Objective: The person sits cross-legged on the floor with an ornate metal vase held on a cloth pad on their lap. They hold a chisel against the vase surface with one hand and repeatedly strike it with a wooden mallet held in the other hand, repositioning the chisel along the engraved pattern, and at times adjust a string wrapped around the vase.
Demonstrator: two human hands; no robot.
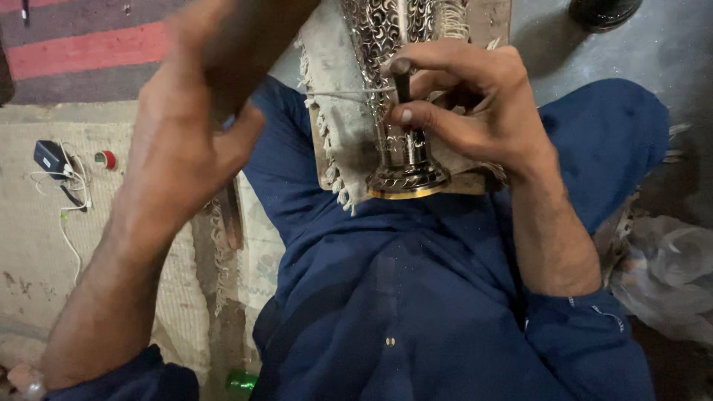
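An engraved silver metal vase (405, 160) with a round foot lies on a frayed grey cloth (334, 96) over a wooden board (490, 22), resting on my lap in blue clothing. My right hand (475, 104) pinches a short dark metal punch (402, 78), whose tip rests against the vase's stem. My left hand (189, 134) is raised to the left of the vase and is closed around a dark brown handle (252, 37), blurred; its head is out of view.
A black charger (50, 156) with a white cable and a small red cap (108, 159) lie on the beige mat at left. A striped rug (89, 48) is beyond. A crumpled plastic bag (668, 275) sits at right, a green object (241, 382) below.
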